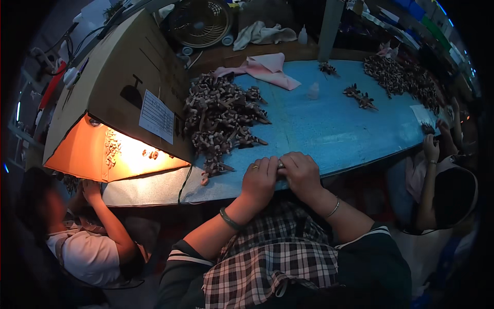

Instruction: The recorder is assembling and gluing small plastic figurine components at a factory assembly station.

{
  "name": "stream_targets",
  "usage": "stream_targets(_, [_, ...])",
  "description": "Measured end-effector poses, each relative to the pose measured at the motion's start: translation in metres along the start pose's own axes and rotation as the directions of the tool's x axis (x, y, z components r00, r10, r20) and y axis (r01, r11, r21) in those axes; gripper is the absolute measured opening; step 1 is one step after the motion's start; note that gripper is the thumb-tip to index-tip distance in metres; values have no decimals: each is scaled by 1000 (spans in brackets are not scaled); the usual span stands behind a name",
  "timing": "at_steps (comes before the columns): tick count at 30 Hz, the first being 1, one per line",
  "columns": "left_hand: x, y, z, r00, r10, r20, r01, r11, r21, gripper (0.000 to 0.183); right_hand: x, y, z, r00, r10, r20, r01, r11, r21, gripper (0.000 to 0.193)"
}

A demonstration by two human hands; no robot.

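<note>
At the near edge of the blue-topped table (309,121), my left hand (259,177) and my right hand (301,174) meet with fingers curled in. Between the fingertips shows a bit of a small greyish piece; its kind is mostly hidden by the fingers. Both hands appear closed on it. Beyond my left hand lies a large heap of small brown and pinkish knobbly pieces (218,121), some with pointed ends. A few similar brown pieces (360,98) lie apart, farther to the right.
A cardboard box (139,67), lit inside, stands at left; a person (87,237) reaches beneath it. Pink cloth (267,69), a small clear bottle (313,91) and another brown heap (399,77) lie farther back. Another person (437,180) works at right. A fan (200,23) stands behind.
</note>
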State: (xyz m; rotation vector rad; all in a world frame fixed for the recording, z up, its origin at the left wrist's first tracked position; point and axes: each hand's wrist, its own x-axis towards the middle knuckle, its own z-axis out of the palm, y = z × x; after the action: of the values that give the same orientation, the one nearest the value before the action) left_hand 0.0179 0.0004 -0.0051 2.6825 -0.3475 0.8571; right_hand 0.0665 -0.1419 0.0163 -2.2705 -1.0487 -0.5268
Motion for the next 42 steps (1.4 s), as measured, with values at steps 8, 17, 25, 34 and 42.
stream_targets(8, [-4,6,-7,1000,-9,8,9,997,-83,40,-15,4,0,1000,24,-14,-22,997,77,29])
stream_targets(17, [-2,5,-8,998,-34,47,37,998,-55,51,-18,-3,5,995,-91,-39,86,992,-96,49])
stream_targets(25, [-7,-2,-7,985,-167,52,175,931,-320,45,-22,3,3,999,-46,0,46,997,-59,53])
stream_targets(34, [-24,15,-64,775,-189,604,459,-488,-742,32,-11,0,-56,919,165,357,-387,212,897,47])
stream_targets(42, [-63,42,-42,843,233,484,357,-917,-180,34,-19,-28,-39,766,124,631,-641,75,764,30])
